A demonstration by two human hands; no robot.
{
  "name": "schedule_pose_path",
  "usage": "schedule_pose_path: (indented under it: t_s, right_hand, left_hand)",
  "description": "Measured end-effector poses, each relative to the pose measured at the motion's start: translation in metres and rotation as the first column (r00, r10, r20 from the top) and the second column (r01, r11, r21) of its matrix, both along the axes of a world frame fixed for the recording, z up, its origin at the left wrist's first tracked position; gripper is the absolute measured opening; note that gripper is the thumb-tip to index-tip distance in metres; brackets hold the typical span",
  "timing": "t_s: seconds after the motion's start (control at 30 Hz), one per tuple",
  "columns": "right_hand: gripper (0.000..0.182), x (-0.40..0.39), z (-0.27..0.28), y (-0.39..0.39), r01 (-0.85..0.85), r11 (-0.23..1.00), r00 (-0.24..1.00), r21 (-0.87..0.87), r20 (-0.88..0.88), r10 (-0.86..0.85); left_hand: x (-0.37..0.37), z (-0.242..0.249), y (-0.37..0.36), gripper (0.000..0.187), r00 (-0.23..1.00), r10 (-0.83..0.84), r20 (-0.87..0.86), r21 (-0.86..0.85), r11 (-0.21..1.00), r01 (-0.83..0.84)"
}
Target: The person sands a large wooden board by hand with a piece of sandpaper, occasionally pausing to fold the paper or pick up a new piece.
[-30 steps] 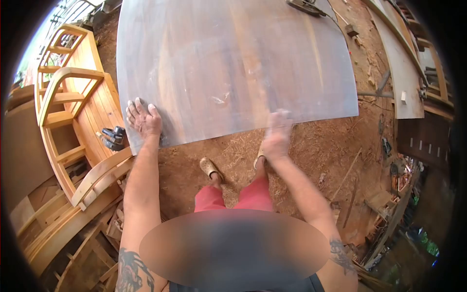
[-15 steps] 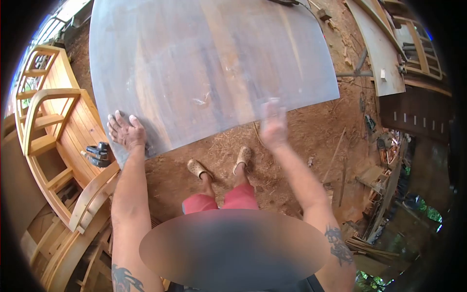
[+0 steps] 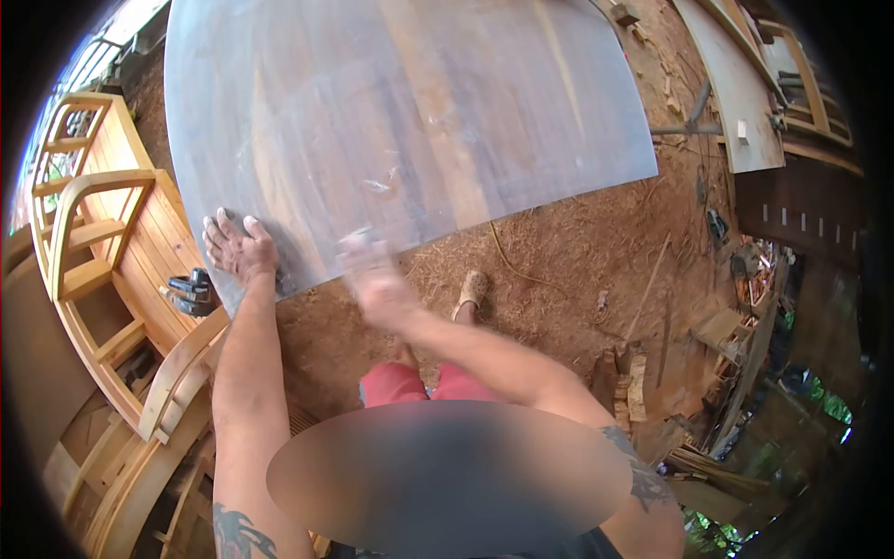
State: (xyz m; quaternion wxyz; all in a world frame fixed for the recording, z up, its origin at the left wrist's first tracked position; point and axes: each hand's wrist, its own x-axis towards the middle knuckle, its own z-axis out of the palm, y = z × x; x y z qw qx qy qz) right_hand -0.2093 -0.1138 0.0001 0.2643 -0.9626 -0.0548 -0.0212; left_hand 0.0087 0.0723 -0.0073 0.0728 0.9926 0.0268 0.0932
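Note:
A large wooden panel [image 3: 372,121] with a pale, dusty film over brown streaks spreads out in front of me. My left hand [image 3: 240,252] rests on its near left corner, fingers spread, holding nothing. Over the near edge, to the right of that hand, my right hand [image 3: 377,284] is smeared by motion. Something pale and flat shows at its fingertips against the panel; its kind is too blurred to make out.
A slatted wooden bench frame [image 3: 154,252] stands close on the left, with a black clamp-like tool [image 3: 191,293] beside the panel corner. A cord [image 3: 521,268] crosses the dirt floor. Wood scraps [image 3: 629,382] lie at right, and a long board [image 3: 736,84] is farther back.
My right hand has swept left along the panel's near edge, its forearm now crossing in front of me. My left hand stays on the corner.

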Motion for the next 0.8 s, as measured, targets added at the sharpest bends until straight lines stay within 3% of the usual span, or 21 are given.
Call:
schedule_pose_path:
  t_s: [0.07, 0.13, 0.2, 0.27, 0.33, 0.37, 0.4, 0.47, 0.57, 0.6, 0.63, 0.7, 0.77, 0.8]
  right_hand:
    - [0.065, 0.029, 0.005, 0.039, -0.146, 0.985, 0.985, 0.090, 0.105, 0.136]
    - [0.064, 0.025, 0.002, 0.013, -0.134, 0.991, 0.984, 0.026, 0.123, 0.130]
    - [0.066, -0.003, -0.008, -0.049, -0.071, 0.997, 0.991, 0.013, 0.119, 0.069]
    - [0.070, -0.043, -0.001, -0.146, 0.056, 0.981, 0.994, -0.185, 0.100, -0.038]
    - [0.068, -0.066, 0.019, -0.244, 0.297, 0.892, 0.954, -0.341, 0.139, -0.264]
    - [0.067, -0.082, 0.013, -0.295, 0.305, 0.778, 0.949, -0.549, 0.110, -0.294]
    - [0.069, -0.085, 0.021, -0.336, 0.373, 0.722, 0.922, -0.582, 0.144, -0.360]
    - [0.071, -0.089, 0.014, -0.392, 0.500, 0.601, 0.741, -0.624, -0.052, -0.670]
    - [0.069, -0.060, 0.017, -0.342, 0.278, 0.442, 0.792, -0.853, -0.057, -0.608]
    - [0.070, -0.051, 0.015, -0.305, 0.421, 0.687, 0.882, -0.593, 0.093, -0.461]
    - [0.073, -0.044, 0.002, -0.263, 0.396, 0.816, 0.918, -0.422, 0.153, -0.366]
    - [0.088, -0.017, 0.028, -0.157, 0.231, 0.948, 0.963, -0.220, -0.089, -0.256]
    - [0.095, 0.010, 0.036, -0.068, 0.159, 0.983, 0.984, 0.096, -0.100, -0.150]
    - [0.091, 0.024, 0.041, -0.032, 0.136, 0.983, 0.983, 0.123, -0.137, -0.119]
  left_hand:
    - [-0.003, -0.003, 0.005, 0.069, 1.000, 0.000, -0.004, 0.001, 1.000, 0.000]
    - [0.003, -0.001, 0.002, 0.069, 1.000, -0.005, -0.009, 0.001, 1.000, 0.005]
    - [-0.001, 0.003, 0.000, 0.069, 0.999, 0.009, -0.039, 0.005, 1.000, -0.009]
    - [-0.001, 0.003, 0.001, 0.068, 1.000, -0.003, -0.023, -0.013, 1.000, 0.002]
    - [-0.003, 0.002, 0.003, 0.068, 1.000, -0.005, -0.024, -0.005, 1.000, 0.005]
    - [-0.001, 0.000, 0.002, 0.068, 1.000, 0.001, -0.025, 0.006, 1.000, -0.001]
    - [-0.001, -0.001, 0.001, 0.068, 1.000, 0.007, -0.029, 0.019, 1.000, -0.007]
    - [0.001, -0.003, 0.001, 0.069, 1.000, 0.001, -0.021, 0.008, 1.000, -0.001]
    - [-0.001, -0.001, 0.001, 0.069, 1.000, 0.004, -0.023, 0.004, 1.000, -0.004]
    - [0.000, 0.000, 0.000, 0.069, 1.000, 0.011, -0.021, 0.003, 1.000, -0.011]
    - [0.001, 0.000, 0.001, 0.069, 1.000, 0.013, -0.012, 0.008, 1.000, -0.013]
    - [0.001, -0.003, 0.000, 0.070, 1.000, 0.009, 0.007, 0.017, 1.000, -0.009]
    - [0.000, -0.002, 0.000, 0.069, 1.000, 0.012, 0.010, 0.019, 1.000, -0.012]
    - [-0.001, -0.002, 0.000, 0.069, 1.000, 0.012, 0.009, 0.016, 1.000, -0.012]
